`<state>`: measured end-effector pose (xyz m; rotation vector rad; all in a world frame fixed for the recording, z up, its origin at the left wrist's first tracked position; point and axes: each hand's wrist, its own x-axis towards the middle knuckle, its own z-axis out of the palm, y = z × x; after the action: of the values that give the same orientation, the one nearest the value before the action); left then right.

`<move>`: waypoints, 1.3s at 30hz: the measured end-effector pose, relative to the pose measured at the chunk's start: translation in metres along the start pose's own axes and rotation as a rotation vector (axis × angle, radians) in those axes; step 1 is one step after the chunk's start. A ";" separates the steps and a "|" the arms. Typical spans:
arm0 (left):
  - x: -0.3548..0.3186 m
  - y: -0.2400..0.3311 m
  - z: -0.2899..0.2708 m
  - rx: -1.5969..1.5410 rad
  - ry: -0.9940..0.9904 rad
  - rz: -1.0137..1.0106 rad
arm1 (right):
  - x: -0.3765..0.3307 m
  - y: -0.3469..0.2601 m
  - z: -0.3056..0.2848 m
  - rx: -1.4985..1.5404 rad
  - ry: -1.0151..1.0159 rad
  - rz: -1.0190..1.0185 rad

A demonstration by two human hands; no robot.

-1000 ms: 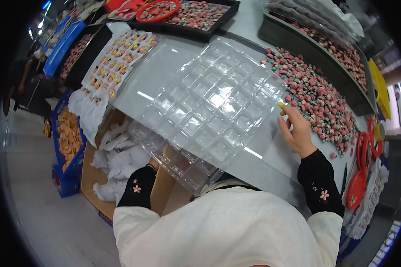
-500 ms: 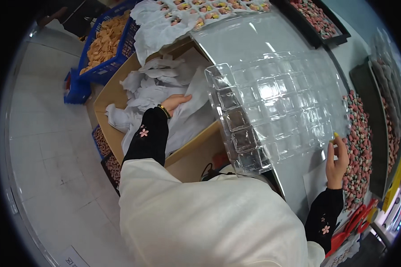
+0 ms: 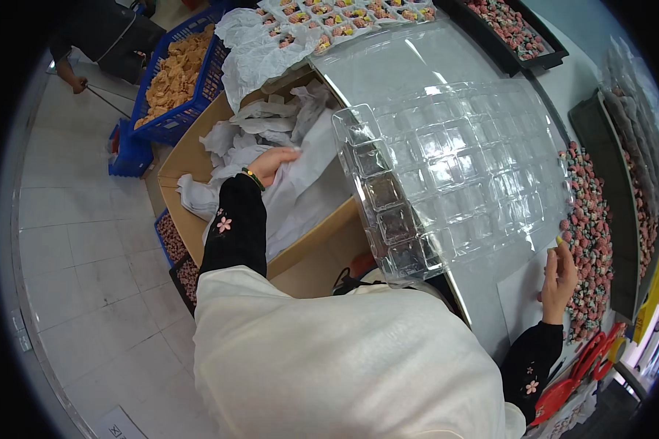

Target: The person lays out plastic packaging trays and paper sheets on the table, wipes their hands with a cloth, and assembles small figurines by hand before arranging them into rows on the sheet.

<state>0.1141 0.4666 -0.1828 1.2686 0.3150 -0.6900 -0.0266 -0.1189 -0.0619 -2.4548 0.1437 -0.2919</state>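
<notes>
My left hand [image 3: 273, 164] is in a cardboard box [image 3: 289, 257], its fingers closed on a sheet of thin white paper [image 3: 311, 170]. More crumpled white paper lies around it in the box. My right hand [image 3: 558, 282] hovers at the table's right side with fingers apart, nothing visible in it, beside a heap of small pink-and-dark pieces [image 3: 589, 256]. A yellow tip shows on one of its fingers. Between my hands, a clear plastic tray [image 3: 447, 172] with square compartments lies on the table, overhanging its left edge. Its compartments look bare.
At the back, small colourful pieces sit in a tray [image 3: 337, 22] near white paper. Black bins [image 3: 523, 62] hold pink pieces. A blue crate [image 3: 176, 80] of tan pieces stands left. Red-handled scissors [image 3: 582, 366] lie near right. Another person [image 3: 106, 36] stands far left, holding a thin rod.
My left hand has shifted slightly left and up with the paper. My right hand has drawn a little nearer. The other person has come further into view at far left.
</notes>
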 end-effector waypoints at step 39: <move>-0.122 0.105 0.327 0.913 -0.115 1.064 | 0.037 -0.198 0.034 1.388 -0.386 0.026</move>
<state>0.0382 0.2082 0.0621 1.9613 -0.8394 0.0761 0.0235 0.0496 0.0424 -1.0850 -0.1606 0.1072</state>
